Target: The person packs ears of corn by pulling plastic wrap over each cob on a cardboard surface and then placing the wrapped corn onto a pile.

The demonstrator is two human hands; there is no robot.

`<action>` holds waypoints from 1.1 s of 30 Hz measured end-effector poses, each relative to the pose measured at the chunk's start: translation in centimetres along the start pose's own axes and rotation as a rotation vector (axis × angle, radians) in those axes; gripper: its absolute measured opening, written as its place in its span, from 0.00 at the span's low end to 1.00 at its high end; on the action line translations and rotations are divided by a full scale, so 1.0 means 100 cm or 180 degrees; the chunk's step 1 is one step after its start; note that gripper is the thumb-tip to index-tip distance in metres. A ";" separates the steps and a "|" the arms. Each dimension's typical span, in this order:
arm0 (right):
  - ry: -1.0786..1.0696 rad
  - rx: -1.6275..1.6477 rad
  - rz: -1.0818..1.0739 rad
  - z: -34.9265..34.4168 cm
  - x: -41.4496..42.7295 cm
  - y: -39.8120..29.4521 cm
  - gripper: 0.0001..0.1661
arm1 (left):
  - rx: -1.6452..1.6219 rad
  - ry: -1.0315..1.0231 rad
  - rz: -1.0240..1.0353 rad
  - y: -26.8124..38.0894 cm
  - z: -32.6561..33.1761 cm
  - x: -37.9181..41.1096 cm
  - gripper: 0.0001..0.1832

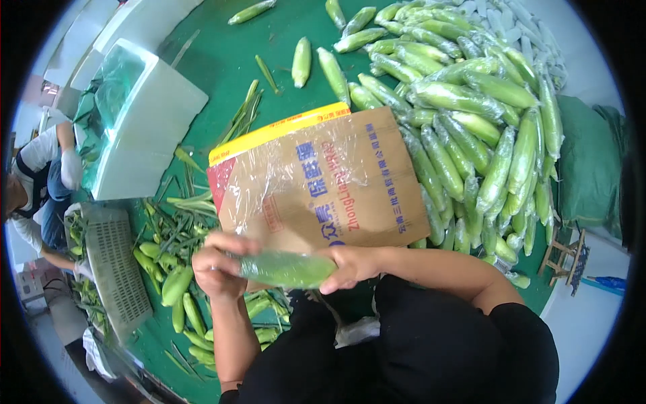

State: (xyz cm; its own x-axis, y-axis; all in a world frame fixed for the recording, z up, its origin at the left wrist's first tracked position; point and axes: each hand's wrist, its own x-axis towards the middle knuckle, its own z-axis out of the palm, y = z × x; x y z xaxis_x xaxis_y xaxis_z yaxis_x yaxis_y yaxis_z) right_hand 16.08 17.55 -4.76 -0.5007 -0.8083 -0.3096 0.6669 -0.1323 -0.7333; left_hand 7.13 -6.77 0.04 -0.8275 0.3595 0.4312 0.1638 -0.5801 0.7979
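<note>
An ear of corn in its green husk, wrapped in clear film (285, 268), lies level between my hands. My left hand (219, 262), slightly blurred, is closed round its left end. My right hand (349, 267) grips its right end between thumb and fingers. Just beyond and below the ear is a brown cardboard box (383, 171) with printed writing and clear film over its top. A yellow long carton (282, 132) runs along the box's far edge. Right of the box is a large heap of film-wrapped corn (454, 101).
Unwrapped corn (176, 285) and leaf trimmings (186, 227) lie on the green surface at left. Beyond them stand a plastic crate (118, 262) and a white foam box (166, 116). A gloved person (38, 166) sits at far left. A small wooden stool (562, 255) stands at right.
</note>
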 end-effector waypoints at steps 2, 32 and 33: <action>-0.0209 0.0680 0.0271 -0.003 -0.009 0.003 0.40 | 0.1408 -0.0303 -0.0543 0.015 0.017 0.018 0.14; 0.4484 -0.3802 -0.0875 -0.100 -0.045 -0.046 0.19 | 0.5500 0.3028 -0.3135 0.065 -0.215 -0.292 0.36; 0.4337 -0.4188 -0.0452 -0.097 -0.045 -0.048 0.22 | 0.4954 0.3541 -0.2661 0.065 -0.204 -0.281 0.36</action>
State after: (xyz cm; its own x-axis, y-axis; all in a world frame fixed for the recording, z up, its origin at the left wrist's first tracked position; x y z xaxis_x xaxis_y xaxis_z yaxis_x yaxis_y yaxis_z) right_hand 9.73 27.41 -5.73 -0.9786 0.1943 0.0676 0.1315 0.8435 -0.5208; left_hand 20.53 -35.56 -15.46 -0.7263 -0.6861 -0.0422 -0.6139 0.6198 0.4888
